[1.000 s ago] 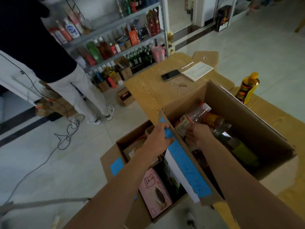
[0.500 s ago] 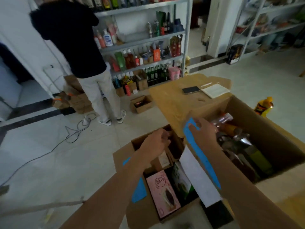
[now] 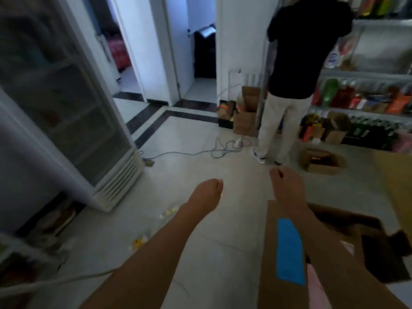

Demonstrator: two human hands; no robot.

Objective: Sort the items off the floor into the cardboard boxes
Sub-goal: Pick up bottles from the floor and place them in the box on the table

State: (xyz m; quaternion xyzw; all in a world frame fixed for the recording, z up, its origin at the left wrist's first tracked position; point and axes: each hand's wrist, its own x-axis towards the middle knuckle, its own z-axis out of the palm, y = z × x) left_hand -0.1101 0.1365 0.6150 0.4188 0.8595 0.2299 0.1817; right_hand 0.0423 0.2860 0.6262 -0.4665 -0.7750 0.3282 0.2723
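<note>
Pale floor tiles hold the box [image 3: 270, 275] at lower right, its flap [image 3: 270, 230] with blue tape [image 3: 289, 250] running lengthwise away from the person. Blurred yellowish items [image 3: 169, 212] lie by the fridge [image 3: 116, 181] foot. The left hand [image 3: 207, 194] and right hand [image 3: 285, 186] hang loosely curled and empty over open floor.

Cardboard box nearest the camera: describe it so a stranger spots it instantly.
From the glass-door fridge at left, cross the tiled floor to the lower right corner. An open cardboard box sits there; alone among the boxes in view, its flap bears a blue tape strip.
</note>
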